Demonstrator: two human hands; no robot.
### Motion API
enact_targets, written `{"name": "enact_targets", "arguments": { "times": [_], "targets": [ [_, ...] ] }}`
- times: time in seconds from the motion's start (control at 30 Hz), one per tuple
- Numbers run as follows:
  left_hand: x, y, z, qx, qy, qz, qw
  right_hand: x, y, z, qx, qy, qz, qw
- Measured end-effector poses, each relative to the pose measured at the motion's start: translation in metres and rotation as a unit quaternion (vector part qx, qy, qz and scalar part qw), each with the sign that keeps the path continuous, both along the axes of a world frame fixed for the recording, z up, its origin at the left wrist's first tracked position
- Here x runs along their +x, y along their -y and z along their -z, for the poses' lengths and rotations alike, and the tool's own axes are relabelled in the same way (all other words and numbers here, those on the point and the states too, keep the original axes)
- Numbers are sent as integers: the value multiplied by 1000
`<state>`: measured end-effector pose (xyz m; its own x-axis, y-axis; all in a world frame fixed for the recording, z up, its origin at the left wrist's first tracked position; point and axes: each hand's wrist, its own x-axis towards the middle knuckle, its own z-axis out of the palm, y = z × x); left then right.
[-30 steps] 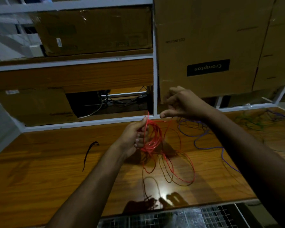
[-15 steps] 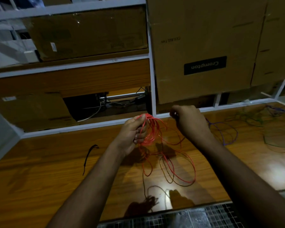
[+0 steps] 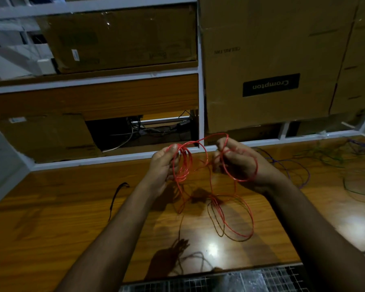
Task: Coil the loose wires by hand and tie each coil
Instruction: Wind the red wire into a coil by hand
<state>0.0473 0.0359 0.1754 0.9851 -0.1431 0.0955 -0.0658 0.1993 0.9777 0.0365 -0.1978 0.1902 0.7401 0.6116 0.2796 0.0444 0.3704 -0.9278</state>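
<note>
Our left hand (image 3: pixel 163 165) grips the gathered turns of the red wire (image 3: pixel 184 163); our right hand (image 3: pixel 238 163) pinches the next loop just above the tabletop (image 3: pixel 51 218). The slack (looped below) may snag and spring the coil loose. Dim light obscures the wire's free end and far wires (image 3: pixel 291 165).

Black label (image 3: pixel 271 84) on big cardboard box (image 3: pixel 261 49) reads "Crompton", upside down. Faint print higher on same box and white sticker (image 3: pixel 75 55) on shelf box (image 3: pixel 122 36): too blurred to read.
</note>
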Motion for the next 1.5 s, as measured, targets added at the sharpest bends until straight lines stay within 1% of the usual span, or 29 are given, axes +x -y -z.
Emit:
{"name": "enact_targets", "arguments": {
  "times": [0.03, 0.07, 0.13, 0.17, 0.2, 0.23, 0.27, 0.3, 0.33, 0.37, 0.4, 0.43, 0.47, 0.6, 0.67, 0.73, 0.77, 0.8, 0.83, 0.9, 1.03, 1.1, 1.17, 1.23, 1.3, 1.4, 1.43, 1.47, 1.5],
  "targets": [
    [0, -3, 0, -5, 4, 3, 1000, 3, 6, 2, 8, -25, -2, 1000],
    [0, -6, -1, -8, 9, 5, 1000, 6, 14, 3, -12, -30, -11, 999],
    [1, -11, -2, 0, 17, -1, 1000, 9, 28, 7, -141, 6, -39, 989],
    [1, -13, -3, 5, 20, -3, 1000, 10, 33, 10, -233, 29, -38, 971],
    [1, -14, -4, 7, 25, -2, 1000, 13, 36, 14, -329, 52, -18, 943],
    [2, -15, -5, 9, 30, 2, 1000, 15, 37, 17, -420, 81, 31, 903],
    [2, -15, -6, 14, 35, 7, 999, 18, 36, 19, -503, 123, 101, 849],
    [3, -16, -6, 25, 40, 12, 999, 22, 35, 21, -572, 172, 169, 784],
    [3, -15, -5, 41, 47, 15, 998, 25, 33, 21, -617, 209, 218, 727],
    [3, -15, -3, 55, 52, 15, 997, 26, 30, 21, -641, 227, 253, 688],
    [4, -13, -2, 65, 54, 14, 996, 26, 26, 21, -647, 238, 283, 666],
    [4, -13, 0, 67, 53, 15, 996, 27, 24, 22, -639, 245, 309, 661],
    [5, -12, 2, 63, 51, 16, 997, 25, 21, 22, -615, 244, 334, 671],
    [11, -11, 7, 31, 36, 10, 999, 18, 12, 22, -426, 217, 405, 779],
    [16, -13, 9, 2, 25, 5, 1000, 19, 13, 25, -330, 196, 407, 829],
    [20, -13, 9, -22, 22, 1, 1000, 19, 13, 29, -214, 118, 386, 890],
    [21, -13, 9, -30, 23, 0, 999, 20, 13, 31, -138, 46, 376, 915],
    [22, -13, 8, -35, 24, -1, 999, 23, 14, 35, -73, -28, 380, 922],
    [22, -13, 7, -35, 25, -1, 999, 26, 15, 38, -19, -89, 391, 916],
    [21, -11, 5, -25, 29, -1, 999, 33, 16, 45, 23, -148, 433, 889],
    [20, -9, 7, 6, 45, 4, 999, 47, 22, 60, 24, -269, 449, 852],
    [19, -9, 8, 25, 48, 6, 999, 54, 24, 68, -61, -306, 430, 847],
    [16, -9, 9, 56, 51, 5, 997, 59, 25, 73, -162, -298, 416, 844],
    [14, -9, 11, 79, 48, 0, 996, 63, 26, 73, -206, -266, 406, 850],
    [13, -9, 13, 90, 44, -2, 995, 66, 28, 69, -248, -204, 376, 869],
    [12, -10, 16, 91, 37, -6, 995, 70, 31, 62, -309, -129, 343, 878],
    [11, -11, 16, 91, 37, -5, 995, 71, 34, 60, -318, -123, 350, 872],
    [10, -12, 16, 95, 37, -3, 995, 74, 36, 56, -335, -130, 376, 854],
    [9, -12, 16, 104, 38, -2, 994, 75, 39, 52, -371, -132, 406, 825]
  ]
}}
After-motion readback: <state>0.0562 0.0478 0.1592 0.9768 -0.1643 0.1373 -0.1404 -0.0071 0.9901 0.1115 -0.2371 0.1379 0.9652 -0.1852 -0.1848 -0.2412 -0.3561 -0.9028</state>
